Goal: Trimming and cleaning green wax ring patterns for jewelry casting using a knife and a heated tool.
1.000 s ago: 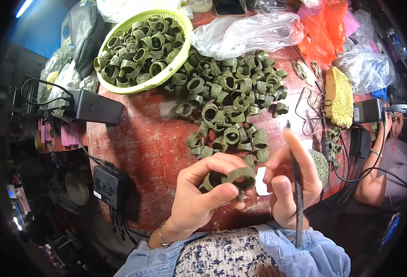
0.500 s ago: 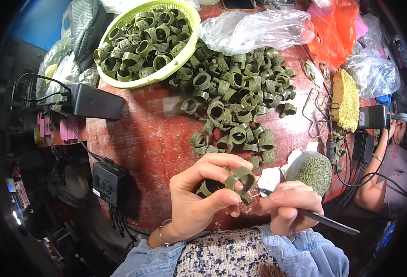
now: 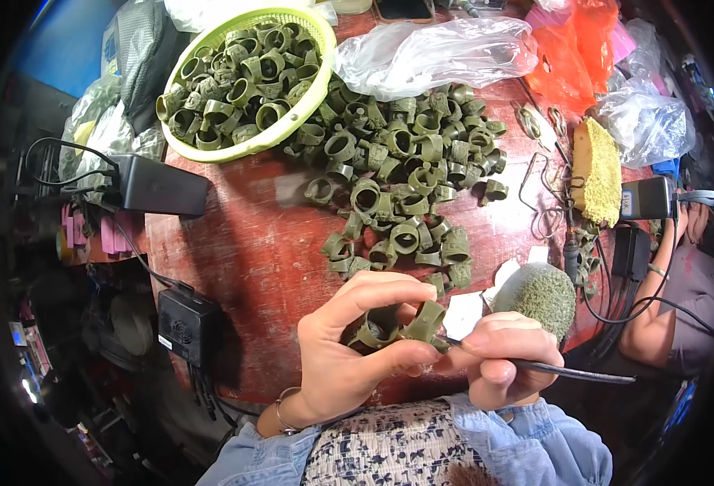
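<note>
My left hand (image 3: 349,348) pinches an olive-green ring (image 3: 425,321) between thumb and fingertips. Inside the curl of the same hand sits another green ring (image 3: 375,327). A slim, flat black tool (image 3: 567,372) is gripped in my right hand (image 3: 506,356). Its tip meets or nearly meets the lower right side of the pinched ring; the fingers partly hide the contact. Beyond my hands lies a loose heap of similar green rings (image 3: 405,142), some with carved-looking faces. A light-green basket (image 3: 319,101) at the far left is filled with more of them.
Right of my hands are a rounded pad covered in green shavings (image 3: 538,298) and white paper (image 3: 464,314). A yellow sponge block (image 3: 597,172) and bent wires stand beyond. Plastic bags (image 3: 438,57) line the back; black boxes (image 3: 162,185) with cables sit left. Another person's arm (image 3: 652,324) shows right.
The pinched ring has turned, its opening less visible now. The black tool's tip has come left to the ring, and its handle shows narrower. The whole scene has shifted slightly left and up.
</note>
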Action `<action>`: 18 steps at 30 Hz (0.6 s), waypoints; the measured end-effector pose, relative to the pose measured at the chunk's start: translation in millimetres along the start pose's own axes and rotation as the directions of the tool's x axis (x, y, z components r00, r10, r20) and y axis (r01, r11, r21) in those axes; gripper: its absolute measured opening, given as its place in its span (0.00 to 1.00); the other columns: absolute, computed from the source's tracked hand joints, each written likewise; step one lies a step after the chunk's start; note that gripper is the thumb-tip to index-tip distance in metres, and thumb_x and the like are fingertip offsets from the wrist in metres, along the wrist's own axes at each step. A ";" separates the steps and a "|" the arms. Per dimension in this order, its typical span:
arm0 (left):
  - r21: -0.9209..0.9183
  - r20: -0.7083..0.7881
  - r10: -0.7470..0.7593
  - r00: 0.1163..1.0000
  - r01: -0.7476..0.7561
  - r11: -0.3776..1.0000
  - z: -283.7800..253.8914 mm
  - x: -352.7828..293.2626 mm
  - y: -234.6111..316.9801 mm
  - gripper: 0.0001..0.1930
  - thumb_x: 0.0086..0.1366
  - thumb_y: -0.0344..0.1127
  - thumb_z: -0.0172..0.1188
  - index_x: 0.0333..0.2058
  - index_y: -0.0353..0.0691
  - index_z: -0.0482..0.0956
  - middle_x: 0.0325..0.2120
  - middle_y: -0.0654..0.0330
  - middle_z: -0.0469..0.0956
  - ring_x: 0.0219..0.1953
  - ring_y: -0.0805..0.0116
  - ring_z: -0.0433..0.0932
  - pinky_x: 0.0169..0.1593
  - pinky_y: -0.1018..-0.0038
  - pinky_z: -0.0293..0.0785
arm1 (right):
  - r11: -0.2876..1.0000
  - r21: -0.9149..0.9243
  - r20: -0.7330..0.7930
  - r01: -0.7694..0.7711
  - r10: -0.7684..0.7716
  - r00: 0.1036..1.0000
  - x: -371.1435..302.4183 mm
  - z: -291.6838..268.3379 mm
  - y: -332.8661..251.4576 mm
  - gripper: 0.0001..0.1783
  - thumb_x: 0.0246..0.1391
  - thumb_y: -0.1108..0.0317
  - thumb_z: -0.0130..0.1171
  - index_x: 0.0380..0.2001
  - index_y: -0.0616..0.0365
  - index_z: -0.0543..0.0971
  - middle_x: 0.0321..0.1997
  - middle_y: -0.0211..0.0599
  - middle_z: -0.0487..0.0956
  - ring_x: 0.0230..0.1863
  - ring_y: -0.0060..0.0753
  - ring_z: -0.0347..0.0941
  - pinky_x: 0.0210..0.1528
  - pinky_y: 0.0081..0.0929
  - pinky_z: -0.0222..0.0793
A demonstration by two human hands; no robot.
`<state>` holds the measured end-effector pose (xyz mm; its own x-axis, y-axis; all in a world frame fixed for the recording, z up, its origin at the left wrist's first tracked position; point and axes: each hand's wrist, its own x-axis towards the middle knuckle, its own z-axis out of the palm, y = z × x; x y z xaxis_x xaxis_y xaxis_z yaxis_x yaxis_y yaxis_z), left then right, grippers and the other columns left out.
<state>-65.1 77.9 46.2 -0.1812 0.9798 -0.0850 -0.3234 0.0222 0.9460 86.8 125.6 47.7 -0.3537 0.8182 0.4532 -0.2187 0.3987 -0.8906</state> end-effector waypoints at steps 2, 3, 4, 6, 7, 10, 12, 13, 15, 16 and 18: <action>0.201 0.093 0.149 0.984 -0.165 0.966 -0.7 1.5 -2.4 0.24 0.43 0.24 0.67 0.43 0.33 0.72 0.37 0.56 0.73 0.35 0.73 0.71 0.38 0.79 0.71 | 0.997 -0.041 -0.099 -0.061 0.056 0.994 -3.4 4.1 -4.2 0.11 0.51 0.68 0.55 0.33 0.67 0.75 0.17 0.39 0.76 0.16 0.28 0.73 0.20 0.20 0.67; 0.187 0.069 0.133 0.989 -0.144 0.972 1.6 1.5 -0.9 0.23 0.43 0.25 0.67 0.41 0.33 0.73 0.37 0.55 0.74 0.36 0.72 0.71 0.40 0.77 0.70 | 0.989 -0.073 -0.198 -0.126 0.109 0.974 -3.8 5.5 -6.5 0.11 0.51 0.69 0.55 0.33 0.67 0.76 0.16 0.39 0.76 0.16 0.28 0.73 0.20 0.20 0.67; 0.173 0.047 0.117 0.992 -0.123 0.977 3.8 1.7 0.1 0.22 0.42 0.25 0.68 0.40 0.34 0.74 0.37 0.55 0.74 0.38 0.71 0.71 0.43 0.76 0.68 | 0.992 -0.044 -0.273 -0.122 0.106 0.956 -0.7 6.6 -8.4 0.09 0.50 0.70 0.55 0.32 0.67 0.76 0.18 0.39 0.76 0.17 0.28 0.72 0.20 0.20 0.66; 0.143 -0.012 0.118 0.993 -0.115 0.983 3.4 -1.2 -0.7 0.21 0.42 0.25 0.68 0.38 0.34 0.74 0.38 0.55 0.74 0.40 0.69 0.71 0.44 0.75 0.68 | 0.975 -0.153 -0.192 -0.159 0.128 0.973 2.1 4.7 -5.3 0.09 0.50 0.71 0.56 0.32 0.66 0.76 0.20 0.40 0.76 0.18 0.28 0.72 0.21 0.20 0.66; 0.105 -0.060 0.115 0.992 -0.109 0.989 3.1 -2.6 -1.4 0.20 0.42 0.25 0.68 0.37 0.34 0.75 0.38 0.54 0.74 0.41 0.68 0.71 0.44 0.75 0.68 | 0.944 -0.274 -0.118 -0.183 0.155 0.981 4.2 4.3 -2.6 0.08 0.49 0.72 0.57 0.32 0.66 0.76 0.22 0.41 0.77 0.19 0.28 0.72 0.21 0.20 0.66; 0.133 -0.106 0.184 0.977 -0.169 0.977 5.9 -1.7 -1.0 0.19 0.42 0.25 0.68 0.35 0.34 0.75 0.39 0.53 0.73 0.43 0.66 0.71 0.46 0.73 0.67 | 0.947 -0.310 -0.004 -0.081 0.083 0.996 12.8 3.2 -3.2 0.10 0.41 0.77 0.62 0.31 0.66 0.76 0.24 0.42 0.76 0.20 0.29 0.71 0.22 0.20 0.66; 0.198 -0.089 0.209 0.974 -0.189 0.962 3.9 -3.8 -0.3 0.20 0.42 0.25 0.68 0.37 0.34 0.74 0.39 0.53 0.73 0.43 0.66 0.71 0.46 0.74 0.67 | 0.940 -0.330 0.031 -0.083 0.099 0.995 13.4 5.1 -2.6 0.14 0.35 0.80 0.65 0.30 0.65 0.76 0.24 0.40 0.75 0.22 0.30 0.72 0.23 0.20 0.67; 0.260 -0.072 0.233 0.970 -0.207 0.943 3.0 -4.4 0.1 0.22 0.42 0.25 0.68 0.38 0.33 0.74 0.40 0.53 0.73 0.44 0.67 0.71 0.45 0.74 0.68 | 0.941 -0.329 0.031 -0.082 0.098 0.995 13.1 5.5 -1.7 0.14 0.35 0.80 0.65 0.30 0.65 0.76 0.24 0.40 0.75 0.22 0.30 0.72 0.23 0.20 0.67; 0.192 -0.087 0.206 0.975 -0.186 0.964 5.0 -4.5 0.8 0.22 0.42 0.25 0.68 0.39 0.34 0.73 0.40 0.53 0.73 0.44 0.67 0.71 0.45 0.75 0.68 | 0.934 -0.353 -0.003 -0.059 0.062 0.998 12.3 6.3 0.2 0.13 0.36 0.81 0.63 0.30 0.63 0.75 0.26 0.40 0.75 0.24 0.30 0.72 0.25 0.20 0.67; 0.121 -0.099 0.176 0.979 -0.164 0.979 6.4 -4.4 1.2 0.23 0.42 0.25 0.68 0.40 0.34 0.73 0.41 0.54 0.73 0.44 0.67 0.71 0.44 0.76 0.69 | 0.934 -0.352 -0.001 -0.058 0.061 0.998 10.7 8.3 1.8 0.13 0.36 0.81 0.63 0.30 0.63 0.75 0.26 0.40 0.75 0.24 0.30 0.72 0.25 0.20 0.67; -0.005 -0.152 0.035 0.988 -0.037 0.999 15.1 -3.4 12.3 0.24 0.42 0.26 0.69 0.41 0.34 0.73 0.41 0.54 0.73 0.43 0.67 0.72 0.44 0.77 0.69 | 0.968 -0.225 -0.157 -0.108 0.073 0.985 5.6 12.5 4.5 0.13 0.37 0.83 0.61 0.30 0.61 0.74 0.29 0.40 0.76 0.27 0.31 0.72 0.29 0.20 0.66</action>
<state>-54.5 77.8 62.9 -0.3313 0.9384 -0.0980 -0.3215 -0.0147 0.9468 72.5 126.8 46.8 -0.2217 0.9001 0.3750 0.0315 0.3910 -0.9199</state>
